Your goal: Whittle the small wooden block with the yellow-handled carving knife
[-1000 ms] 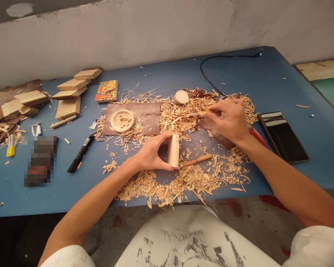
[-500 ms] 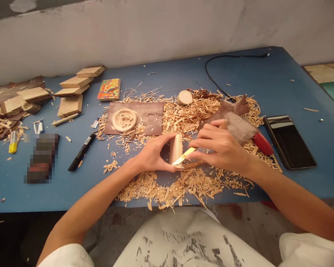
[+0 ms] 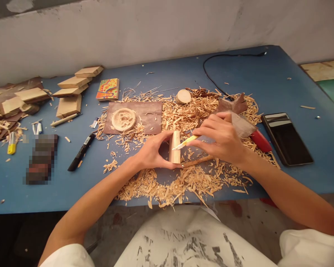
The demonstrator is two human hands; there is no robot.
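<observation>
Head view: left hand (image 3: 153,151), half-spread, grips wood block (image 3: 175,141); right hand (image 3: 222,138), curled, holds knife (image 3: 187,141) there, apparently shaving; next stroke needs steadiness.

We see cream on the wooden block (image 3: 175,145) and yellow with a whitish tip on the slim tool (image 3: 190,140). Our tabletop (image 3: 167,72) is blue, its wood shavings (image 3: 195,181) straw-coloured. The painted block (image 3: 107,89) mixes yellow, red-orange and wavy blue; the smartphone (image 3: 289,142) is black, our shirt (image 3: 167,241) off-white with dark print.
</observation>
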